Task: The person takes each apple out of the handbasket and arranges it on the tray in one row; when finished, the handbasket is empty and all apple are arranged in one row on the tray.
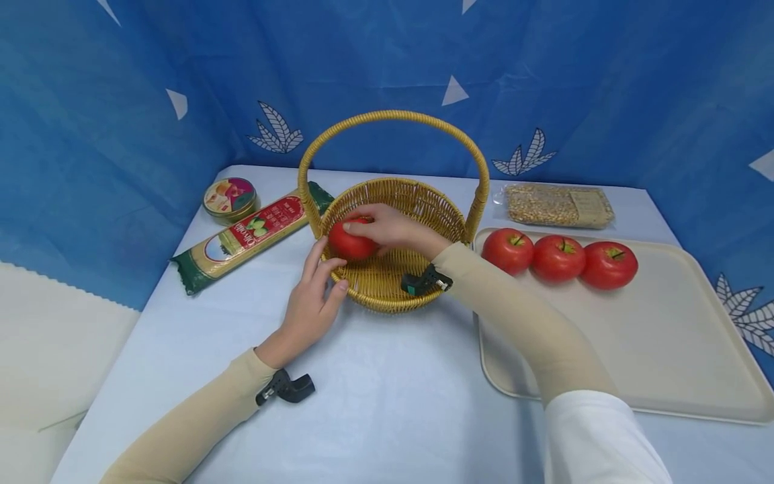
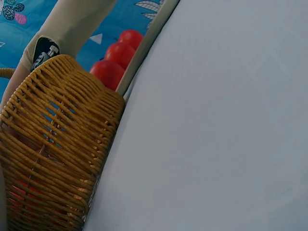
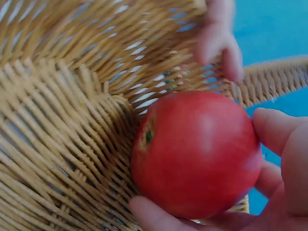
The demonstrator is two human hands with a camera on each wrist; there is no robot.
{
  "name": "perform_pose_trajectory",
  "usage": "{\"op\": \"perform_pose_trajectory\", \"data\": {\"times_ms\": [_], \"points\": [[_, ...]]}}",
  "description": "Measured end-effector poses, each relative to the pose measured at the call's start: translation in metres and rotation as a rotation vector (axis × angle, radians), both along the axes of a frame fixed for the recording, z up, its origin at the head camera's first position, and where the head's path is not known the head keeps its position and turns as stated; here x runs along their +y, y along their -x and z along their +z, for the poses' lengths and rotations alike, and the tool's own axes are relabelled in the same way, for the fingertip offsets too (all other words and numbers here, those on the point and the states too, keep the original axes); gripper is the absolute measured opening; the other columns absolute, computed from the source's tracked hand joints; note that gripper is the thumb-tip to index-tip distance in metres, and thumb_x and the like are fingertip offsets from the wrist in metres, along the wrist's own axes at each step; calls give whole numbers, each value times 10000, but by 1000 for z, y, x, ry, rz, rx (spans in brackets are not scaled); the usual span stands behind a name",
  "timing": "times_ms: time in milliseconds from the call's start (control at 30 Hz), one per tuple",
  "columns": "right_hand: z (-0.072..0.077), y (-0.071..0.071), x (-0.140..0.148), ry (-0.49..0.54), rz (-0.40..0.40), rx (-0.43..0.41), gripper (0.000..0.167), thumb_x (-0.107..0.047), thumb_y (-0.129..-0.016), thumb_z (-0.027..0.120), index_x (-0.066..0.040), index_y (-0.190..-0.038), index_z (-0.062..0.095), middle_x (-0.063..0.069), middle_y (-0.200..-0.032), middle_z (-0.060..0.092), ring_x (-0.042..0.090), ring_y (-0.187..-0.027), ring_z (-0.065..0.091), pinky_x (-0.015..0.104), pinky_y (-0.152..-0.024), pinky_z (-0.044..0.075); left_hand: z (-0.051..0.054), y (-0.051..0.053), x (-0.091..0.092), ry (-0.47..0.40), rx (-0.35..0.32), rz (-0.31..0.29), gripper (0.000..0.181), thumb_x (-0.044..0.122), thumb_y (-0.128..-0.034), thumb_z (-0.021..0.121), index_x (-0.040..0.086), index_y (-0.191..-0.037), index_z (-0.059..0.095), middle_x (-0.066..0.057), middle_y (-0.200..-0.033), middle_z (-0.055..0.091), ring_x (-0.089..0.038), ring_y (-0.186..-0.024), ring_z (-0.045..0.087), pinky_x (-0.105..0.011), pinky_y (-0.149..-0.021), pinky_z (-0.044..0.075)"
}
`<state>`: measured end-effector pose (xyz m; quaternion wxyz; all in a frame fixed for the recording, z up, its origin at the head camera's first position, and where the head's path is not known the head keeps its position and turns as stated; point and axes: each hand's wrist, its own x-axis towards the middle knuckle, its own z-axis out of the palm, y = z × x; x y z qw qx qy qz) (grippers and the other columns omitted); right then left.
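A wicker basket [image 1: 393, 302] with a tall arched handle stands near the middle of the table. My right hand [image 1: 387, 225] reaches into it and grips a red apple [image 1: 351, 243] at the basket's left side. The right wrist view shows thumb and fingers around this apple [image 3: 197, 154], its stem hollow facing left. My left hand [image 1: 311, 306] is at the basket's left rim, fingers spread, with some fingertips over the edge. Through the weave in the left wrist view a patch of the red apple [image 2: 21, 195] shows.
Three red apples [image 1: 557, 259] sit in a row on a beige tray [image 1: 653, 349] to the right. A bag of grains [image 1: 559, 205] lies behind the tray. Left of the basket are a pack of spaghetti [image 1: 248, 235] and a round tin [image 1: 230, 199]. A blue curtain [image 1: 387, 60] hangs behind.
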<state>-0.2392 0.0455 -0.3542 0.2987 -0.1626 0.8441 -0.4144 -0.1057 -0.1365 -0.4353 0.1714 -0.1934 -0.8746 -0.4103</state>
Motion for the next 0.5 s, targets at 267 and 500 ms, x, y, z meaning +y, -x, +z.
{"op": "perform_pose_trajectory", "data": {"times_ms": [267,500], "points": [[-1,-4,1,-6,146,70,704,-295,-924,684,-274,-1559,382,111,-1469,505,294,-1241,577,384,-795,614,-1,0,0,-6,6,-3,640,581,-1061,359,18,-1280,570,-193,-1663,274,-417,-1359,512,-566,-826,549],[-2,-6,3,6,222,57,632,-301,-919,713,-222,-1506,492,127,-1445,538,303,-1245,572,384,-813,614,-1,0,-1,-1,3,0,569,524,-1070,398,22,-1275,570,-202,-1655,283,-427,-1348,523,-605,-887,540]]}}
